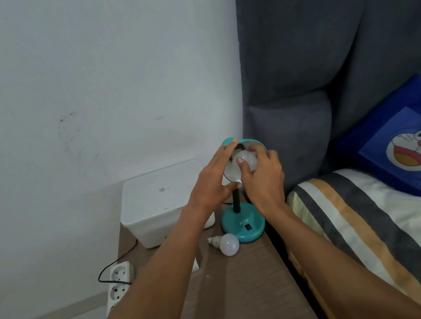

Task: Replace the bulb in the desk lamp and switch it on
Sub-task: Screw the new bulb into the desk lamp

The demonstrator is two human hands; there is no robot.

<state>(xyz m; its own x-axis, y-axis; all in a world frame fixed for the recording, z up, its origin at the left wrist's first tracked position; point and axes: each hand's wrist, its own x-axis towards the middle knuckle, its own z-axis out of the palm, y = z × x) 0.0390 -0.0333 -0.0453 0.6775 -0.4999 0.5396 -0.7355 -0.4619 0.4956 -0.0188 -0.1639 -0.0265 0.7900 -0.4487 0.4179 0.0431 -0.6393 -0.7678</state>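
A teal desk lamp stands on the bedside table, its round base [243, 225] bearing a black rocker switch [248, 226]. The teal shade [250, 143] is tipped toward me. My left hand [212, 182] grips the shade's left rim and steadies it. My right hand [262, 177] is closed around a white bulb [246, 159] sitting inside the shade; its screw base is hidden. The lamp is dark. A second white bulb [228, 244] lies on its side on the table, just left of the base, metal cap pointing left.
A white lidded plastic box [162, 204] stands behind the lamp on the wooden table [245, 286]. A white power strip [117, 285] with a black cord lies on the floor at left. A grey headboard [325, 67] and the bed with a striped pillow [370, 233] border the right.
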